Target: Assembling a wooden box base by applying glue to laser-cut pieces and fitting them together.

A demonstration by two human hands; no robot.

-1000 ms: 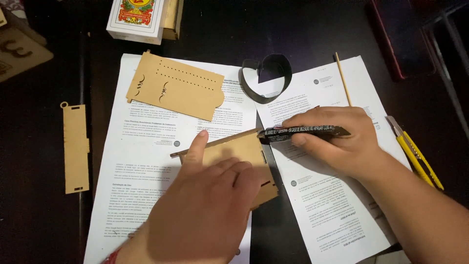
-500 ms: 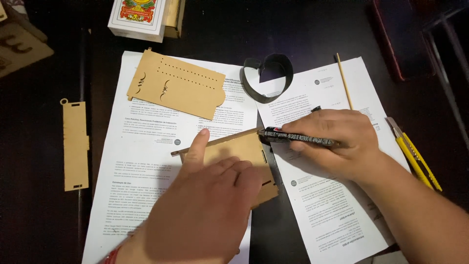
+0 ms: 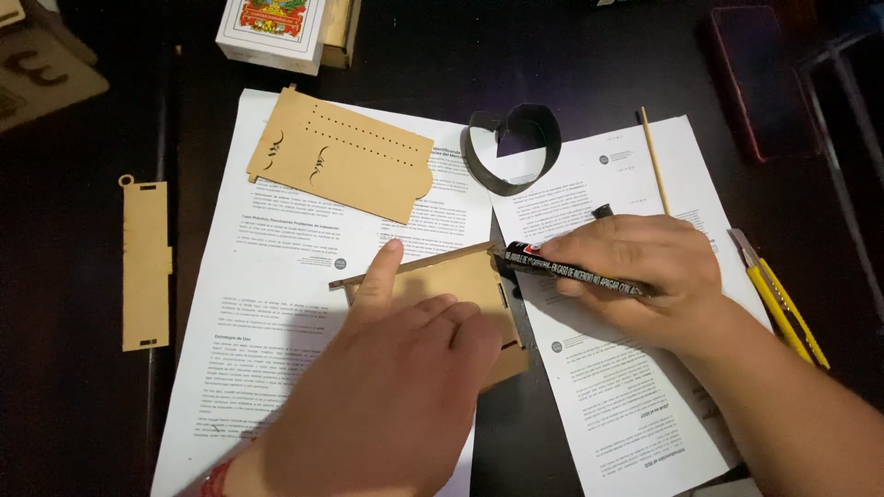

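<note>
We had only one view, from the camera worn on the head. It looked steeply down and forward at the dark desk (image 3: 589, 55) from close range, so our hands filled the lower half of the frame, forearms entering from the bottom edge. The desk's far side lay along the top. No second view overlapped it.

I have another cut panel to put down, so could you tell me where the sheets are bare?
Bare paper lies on the left sheet below the perforated panel, left of the left hand. The right sheet is bare at its lower end. The middle is crowded: right hand, marker, held panel.
</note>
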